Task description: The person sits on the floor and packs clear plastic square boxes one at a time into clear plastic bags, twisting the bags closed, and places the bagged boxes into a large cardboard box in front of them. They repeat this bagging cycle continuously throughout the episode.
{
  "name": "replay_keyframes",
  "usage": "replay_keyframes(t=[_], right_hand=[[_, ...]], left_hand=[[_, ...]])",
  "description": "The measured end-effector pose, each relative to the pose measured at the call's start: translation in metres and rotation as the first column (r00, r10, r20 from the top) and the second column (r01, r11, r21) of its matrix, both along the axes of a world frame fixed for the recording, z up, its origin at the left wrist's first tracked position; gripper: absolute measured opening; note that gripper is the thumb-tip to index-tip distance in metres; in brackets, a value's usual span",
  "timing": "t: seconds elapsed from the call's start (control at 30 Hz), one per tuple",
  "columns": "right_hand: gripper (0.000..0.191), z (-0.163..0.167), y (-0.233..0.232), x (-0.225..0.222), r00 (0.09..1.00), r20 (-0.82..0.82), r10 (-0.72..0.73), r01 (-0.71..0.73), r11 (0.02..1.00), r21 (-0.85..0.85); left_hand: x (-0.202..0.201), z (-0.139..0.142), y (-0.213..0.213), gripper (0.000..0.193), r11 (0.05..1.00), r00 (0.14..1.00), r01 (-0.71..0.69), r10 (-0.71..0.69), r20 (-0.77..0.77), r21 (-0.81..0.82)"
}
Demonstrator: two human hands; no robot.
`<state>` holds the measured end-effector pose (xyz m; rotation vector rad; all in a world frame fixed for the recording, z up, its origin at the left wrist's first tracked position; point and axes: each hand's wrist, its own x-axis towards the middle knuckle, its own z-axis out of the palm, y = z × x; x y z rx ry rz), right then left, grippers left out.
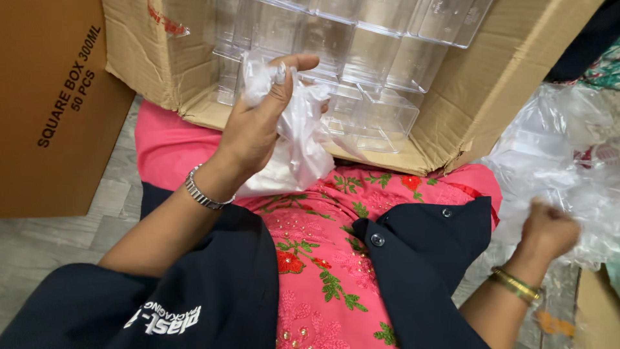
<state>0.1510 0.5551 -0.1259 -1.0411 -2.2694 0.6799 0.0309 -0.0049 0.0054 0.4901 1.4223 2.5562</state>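
Seen from above, the left hand (258, 126) has its fingers clamped on a crumpled clear plastic bag (298, 145) just near of an open cardboard box (478, 97) of clear square containers (378, 119), while the right hand (549, 232), fisted, grips plastic wrap (562, 155) far right.

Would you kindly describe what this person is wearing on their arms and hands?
Both forearms are bare. The left hand has a silver metal link band at the wrist; the right hand has gold bangles at its wrist. A dark navy jacket with round snap buttons and white lettering lies over pink embroidered clothing.
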Motion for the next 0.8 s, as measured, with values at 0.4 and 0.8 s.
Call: replay_keyframes(t=[0.4,0.8], right_hand=[[0.013,0.156,-0.368,-0.095,0.381,-0.574,0.725,-0.911,0.189,-0.366],[0.068,0.160,-0.386,-0.091,0.371,-0.688,0.624,-0.884,0.009,-0.468]], left_hand=[[0.018,0.024,-0.006,0.055,0.959,0.991,-0.096,0.068,-0.115,-0.266],[-0.002,-0.008,-0.019,0.038,0.977,0.981,-0.196,0.194,0.028,0.086]])
